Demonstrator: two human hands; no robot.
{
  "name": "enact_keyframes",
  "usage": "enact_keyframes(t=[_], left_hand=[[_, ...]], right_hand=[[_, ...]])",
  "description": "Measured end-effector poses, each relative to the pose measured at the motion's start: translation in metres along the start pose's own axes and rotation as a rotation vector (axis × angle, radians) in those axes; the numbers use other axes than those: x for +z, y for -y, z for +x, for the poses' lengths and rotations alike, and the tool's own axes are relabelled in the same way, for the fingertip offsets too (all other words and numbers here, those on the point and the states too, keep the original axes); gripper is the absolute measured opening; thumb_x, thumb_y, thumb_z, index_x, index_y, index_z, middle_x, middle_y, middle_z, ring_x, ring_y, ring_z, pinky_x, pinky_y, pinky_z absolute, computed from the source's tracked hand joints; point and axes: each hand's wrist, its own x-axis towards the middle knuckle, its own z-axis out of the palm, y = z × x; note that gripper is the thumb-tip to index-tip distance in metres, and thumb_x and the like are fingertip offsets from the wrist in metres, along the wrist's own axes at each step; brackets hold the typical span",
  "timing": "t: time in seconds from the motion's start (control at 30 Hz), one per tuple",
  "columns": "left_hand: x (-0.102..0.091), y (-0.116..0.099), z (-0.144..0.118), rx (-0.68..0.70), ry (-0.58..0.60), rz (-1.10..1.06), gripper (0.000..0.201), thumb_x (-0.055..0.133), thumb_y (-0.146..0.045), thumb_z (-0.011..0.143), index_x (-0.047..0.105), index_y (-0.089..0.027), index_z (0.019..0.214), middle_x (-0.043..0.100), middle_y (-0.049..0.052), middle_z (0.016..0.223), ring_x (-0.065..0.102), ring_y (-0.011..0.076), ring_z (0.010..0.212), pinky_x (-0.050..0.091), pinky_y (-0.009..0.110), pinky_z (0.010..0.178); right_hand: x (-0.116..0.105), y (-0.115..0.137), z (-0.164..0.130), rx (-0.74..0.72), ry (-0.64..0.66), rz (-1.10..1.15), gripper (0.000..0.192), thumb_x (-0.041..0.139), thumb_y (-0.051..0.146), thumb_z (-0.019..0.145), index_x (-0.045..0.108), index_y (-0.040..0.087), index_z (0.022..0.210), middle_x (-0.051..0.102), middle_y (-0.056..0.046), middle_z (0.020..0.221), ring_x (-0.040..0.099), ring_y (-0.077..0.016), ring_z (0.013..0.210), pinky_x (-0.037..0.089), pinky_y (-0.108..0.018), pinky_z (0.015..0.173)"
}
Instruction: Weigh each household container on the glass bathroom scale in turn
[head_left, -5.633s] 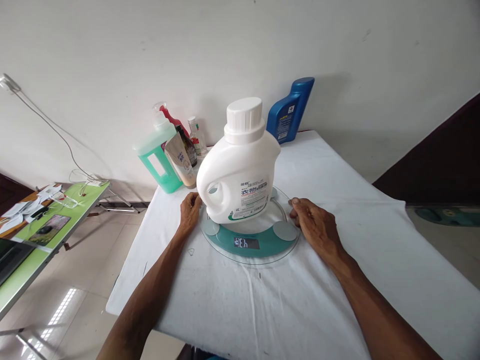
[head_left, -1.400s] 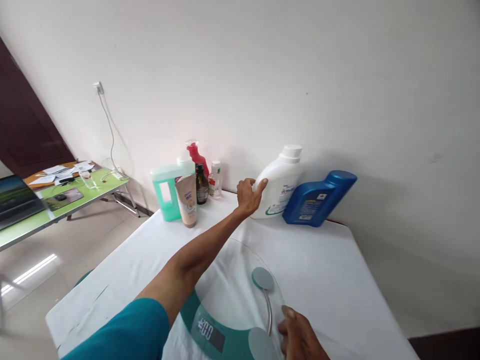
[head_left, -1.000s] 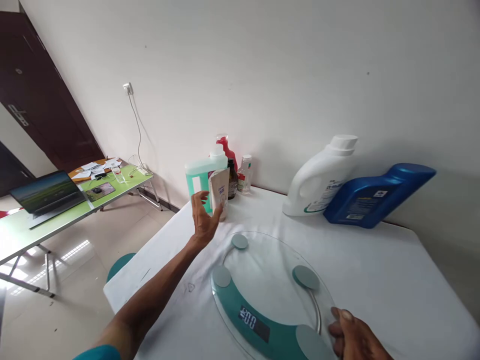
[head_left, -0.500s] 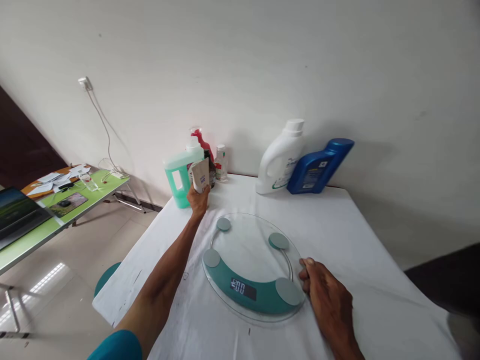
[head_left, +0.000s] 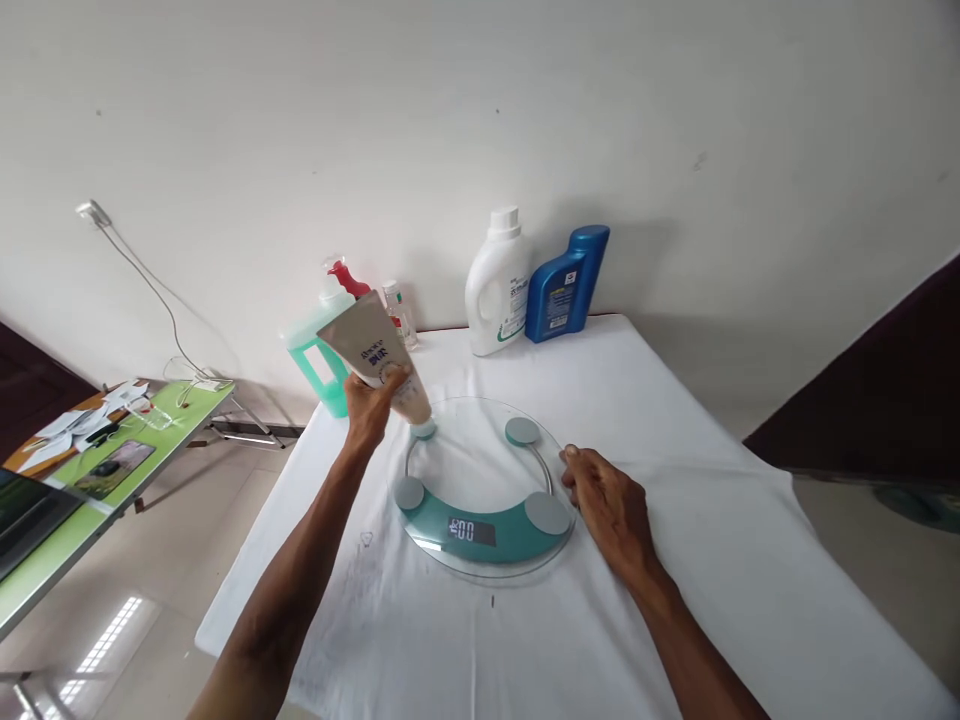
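Left hand (head_left: 369,405): clenched around the lower part of a beige squeeze tube (head_left: 375,357), cap end down, flat crimped end tilted up and to the left; the tube hangs in the air over the far left rim of the glass scale (head_left: 480,487), its cap just above the nearest round pad, contact with the pad not discernible. The grip low on the body leaves the printed label facing the camera. Right hand (head_left: 609,505): lies palm down on the white tablecloth (head_left: 675,560), fingertips against the right rim of the scale, apparently steadying it; it grasps nothing. Scale display lit, digits too small to read with certainty. Back row against the wall: white detergent jug (head_left: 496,284) and blue bottle (head_left: 564,285) touching side by side; green jug (head_left: 319,350), red spray bottle (head_left: 349,279) and a small clear bottle (head_left: 398,312), all partly hidden behind the tube. Left: green side table (head_left: 97,480), cut off by the edge, its small items indistinct.
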Motion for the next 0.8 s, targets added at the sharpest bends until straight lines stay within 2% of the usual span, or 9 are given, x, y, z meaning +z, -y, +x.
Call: enact_keyframes(t=[0.13,0.27,0.4,0.63,0.7,0.8], left_hand=[[0.025,-0.004,-0.042,-0.092,0.229,-0.026,0.041,0.105,-0.045,0.062,0.084,-0.017,0.085,0.087,0.011,0.092,0.083,0.0302,0.084,0.071,0.047,0.082],[0.037,0.005,-0.064,-0.121,0.348,-0.003,0.038,0.102,-0.046,0.068,0.085,-0.018,0.088,0.087,0.011,0.095,0.084,0.0328,0.087,0.071,0.051,0.085],[0.038,0.013,-0.073,-0.105,0.387,0.047,0.040,0.101,-0.049,0.071,0.085,-0.018,0.091,0.087,0.012,0.097,0.084,0.0349,0.091,0.070,0.052,0.087],[0.035,0.017,-0.087,-0.069,0.360,0.157,0.048,0.100,-0.060,0.073,0.081,-0.019,0.090,0.086,0.012,0.096,0.082,0.0335,0.088,0.067,0.046,0.079],[0.030,0.016,-0.087,-0.053,0.373,0.149,0.051,0.100,-0.061,0.074,0.081,-0.019,0.096,0.086,0.012,0.100,0.081,0.0340,0.093,0.066,0.045,0.082],[0.016,0.016,-0.080,0.025,0.392,0.118,0.054,0.093,-0.065,0.082,0.080,-0.020,0.109,0.085,0.012,0.111,0.080,0.0348,0.108,0.064,0.047,0.097]], right_hand=[[0.000,-0.001,0.001,-0.004,0.004,0.004,0.063,0.044,0.086,0.100,0.059,0.029,0.076,0.069,-0.004,0.068,0.064,-0.0220,0.059,0.049,-0.035,0.063],[-0.001,0.002,0.000,-0.018,0.001,0.012,0.068,0.041,0.091,0.099,0.056,0.029,0.074,0.068,-0.003,0.066,0.062,-0.0214,0.057,0.050,-0.035,0.064],[-0.001,0.004,-0.001,-0.028,0.004,0.010,0.066,0.042,0.088,0.101,0.055,0.029,0.074,0.068,-0.003,0.066,0.063,-0.0214,0.059,0.049,-0.035,0.065],[-0.001,0.004,0.000,-0.005,-0.006,-0.011,0.064,0.044,0.086,0.098,0.057,0.029,0.072,0.071,-0.004,0.070,0.065,-0.0215,0.061,0.050,-0.035,0.065],[-0.001,0.004,-0.002,0.004,-0.003,-0.023,0.062,0.044,0.083,0.099,0.059,0.028,0.073,0.073,-0.005,0.072,0.065,-0.0212,0.062,0.051,-0.035,0.066],[-0.001,0.005,-0.002,0.026,0.004,-0.025,0.061,0.047,0.081,0.098,0.064,0.027,0.076,0.074,-0.006,0.075,0.066,-0.0209,0.064,0.052,-0.035,0.065]])
